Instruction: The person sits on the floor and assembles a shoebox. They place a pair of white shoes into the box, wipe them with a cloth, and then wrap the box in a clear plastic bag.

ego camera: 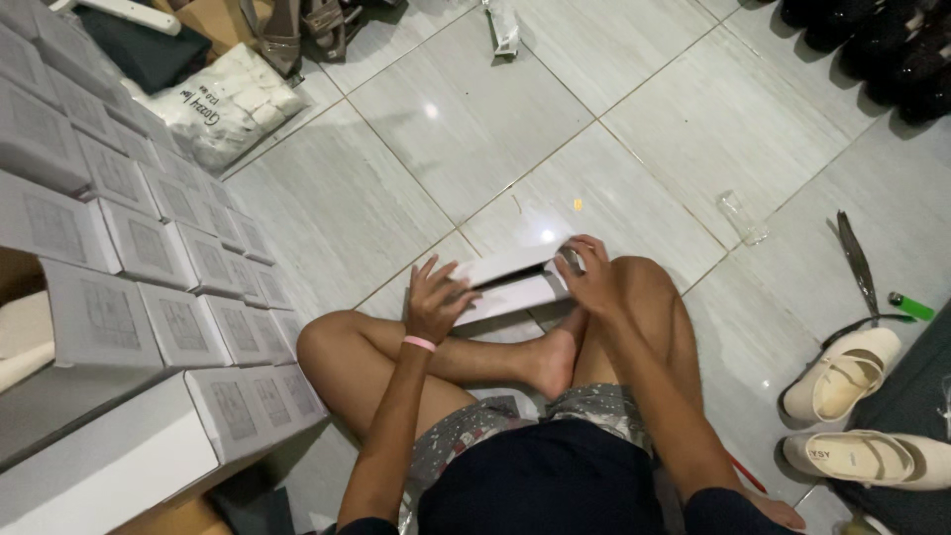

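Work item: flat white shoe box (510,282), part-folded, held above the crossed legs near the middle of the tiled floor (436,149).
Left hand (436,297): fingers spread, pressing the box's left end.
Right hand (591,277): closed around the box's right end.
Done: stack of finished boxes (149,277) along the floor's left edge.
Left: this box appears not yet fully formed; cream shoes (852,396) lie unboxed at the right edge.

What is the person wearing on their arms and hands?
Both arms are bare, with no gloves or rings that I can see. The left hand has a thin pink band around its wrist. The right hand wears nothing. Dark sleeve edges show near the shoulders.
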